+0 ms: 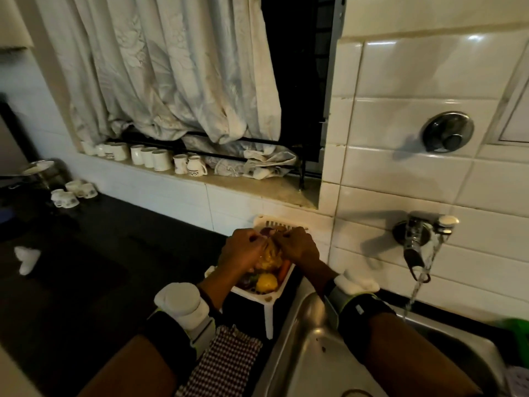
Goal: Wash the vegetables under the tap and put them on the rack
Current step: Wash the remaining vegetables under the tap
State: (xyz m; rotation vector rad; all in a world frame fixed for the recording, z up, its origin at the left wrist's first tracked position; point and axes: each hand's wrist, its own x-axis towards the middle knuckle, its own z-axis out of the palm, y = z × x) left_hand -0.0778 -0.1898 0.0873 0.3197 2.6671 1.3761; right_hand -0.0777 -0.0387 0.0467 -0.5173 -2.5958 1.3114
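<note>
Here the dark stone tabletop runs along the tiled wall to the stainless steel sink, where water streams from the chrome wall tap with nothing under it. Between the two, on the tabletop just beside the sink's rim, stands the white slotted plastic rack on its legs, and in it lie the vegetables: a yellow round one at the front, an orange carrot at the right edge, something purple at the back. Both hands are over the rack, close together. The left hand and right hand each pinch what looks like a thin clear plastic bag holding yellowish produce, fingers curled on its top. My guess is they are opening or emptying that bag, so the washing step waits. Next, a piece must come free and be carried right, under the running water.
</note>
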